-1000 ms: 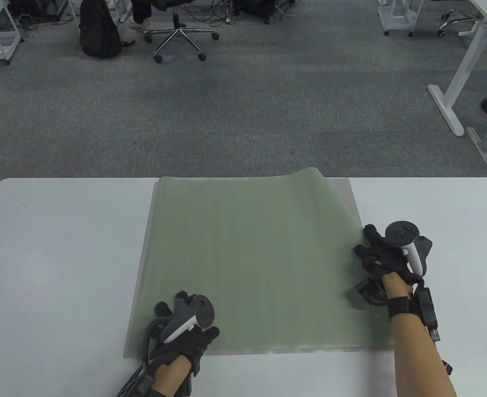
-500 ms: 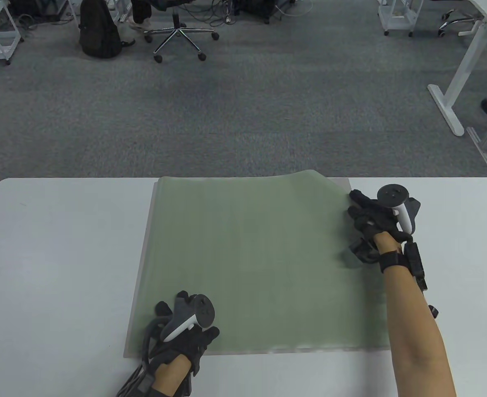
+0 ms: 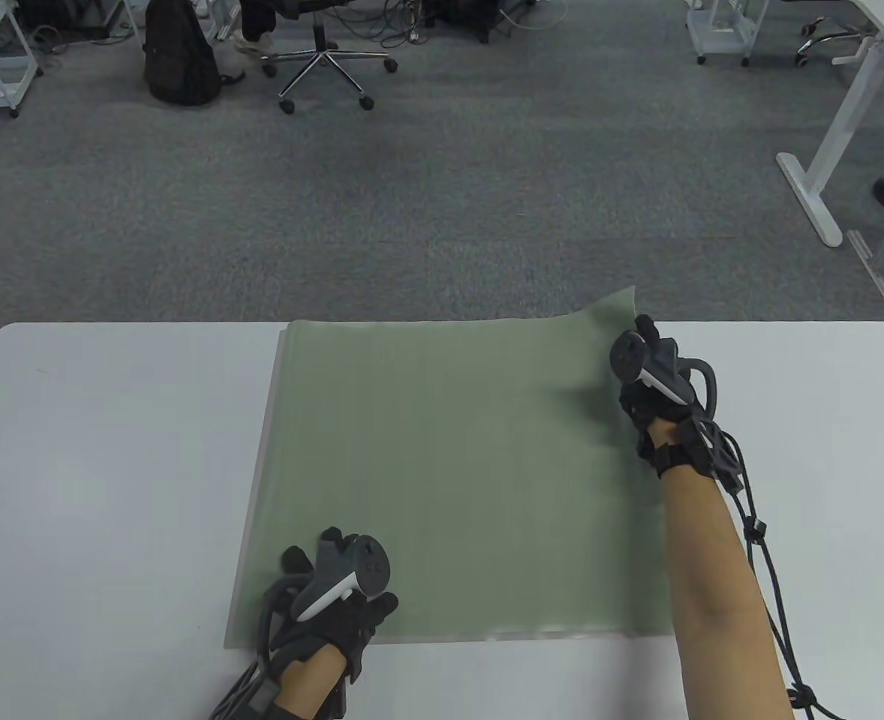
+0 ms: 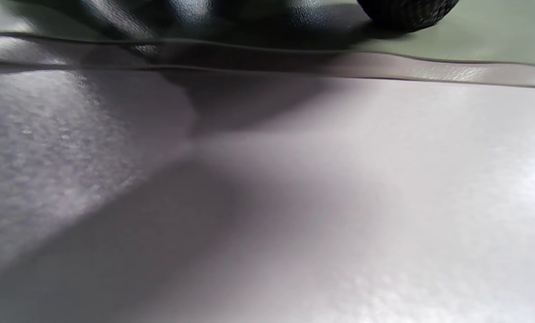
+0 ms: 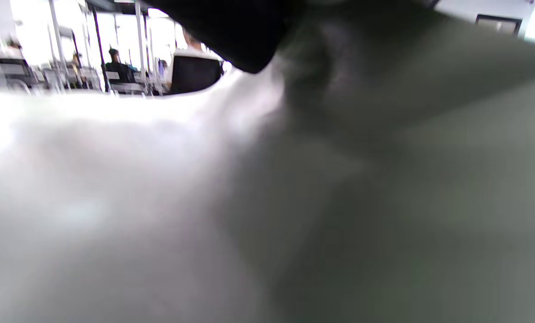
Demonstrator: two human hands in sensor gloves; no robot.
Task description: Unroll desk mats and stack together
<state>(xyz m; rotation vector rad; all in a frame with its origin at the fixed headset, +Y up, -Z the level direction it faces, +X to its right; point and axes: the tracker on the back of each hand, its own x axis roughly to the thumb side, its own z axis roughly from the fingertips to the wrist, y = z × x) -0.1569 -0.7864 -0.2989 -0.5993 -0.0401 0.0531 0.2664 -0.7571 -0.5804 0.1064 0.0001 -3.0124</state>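
Note:
A green desk mat (image 3: 449,465) lies unrolled on a grey mat whose left edge (image 3: 258,480) shows beneath it. My left hand (image 3: 329,592) rests flat on the green mat's near left corner. In the left wrist view a fingertip (image 4: 406,13) presses the green mat (image 4: 496,40) above the grey mat's edge (image 4: 429,72). My right hand (image 3: 648,371) is at the far right corner (image 3: 620,304), which curls up off the table; the fingers are hidden under the tracker. The right wrist view is blurred and shows green mat (image 5: 429,179) close up.
The white table (image 3: 97,465) extends to both sides of the mats. Beyond its far edge is grey carpet with an office chair (image 3: 322,60), a black backpack (image 3: 179,60) and another desk's leg (image 3: 817,195).
My right hand has moved away from me along the green mat's right edge to its far right corner, which now stands higher and further right. My left hand has not moved.

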